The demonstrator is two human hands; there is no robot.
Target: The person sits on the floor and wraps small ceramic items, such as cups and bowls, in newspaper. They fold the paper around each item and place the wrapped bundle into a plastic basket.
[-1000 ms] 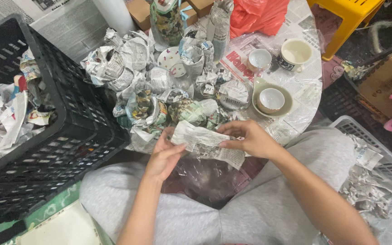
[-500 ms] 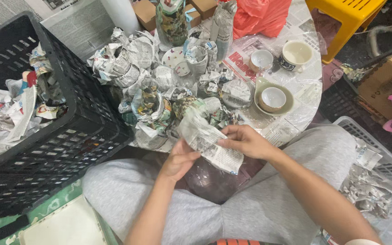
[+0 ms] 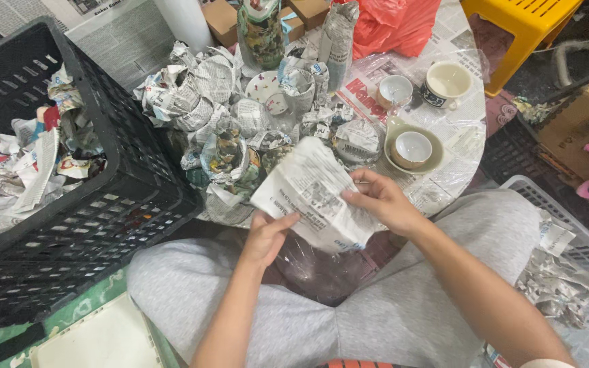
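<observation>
Currently both hands work one item over the lap: a flattish bundle wrapped in creased black-and-white newspaper (image 3: 315,194), held above the grey-trousered knees at the near edge of the round low table (image 3: 459,146). Left hand (image 3: 267,235) grips the bundle's lower left corner, thumb on top, fingers curled beneath. Right hand (image 3: 382,202) is closed on the right edge, fingers pressed onto the paper's face. What lies inside the paper is hidden.

Just behind the bundle, a heap of similar newspaper-wrapped pieces (image 3: 230,112) covers the table's left half. To the right, a small white cup sits in a pale green saucer (image 3: 412,148); two more white cups (image 3: 448,83) stand further back. A black plastic crate (image 3: 86,204) holding crumpled paper stands on the left; a white plastic basket (image 3: 584,272) with paper scraps stands on the right.
</observation>
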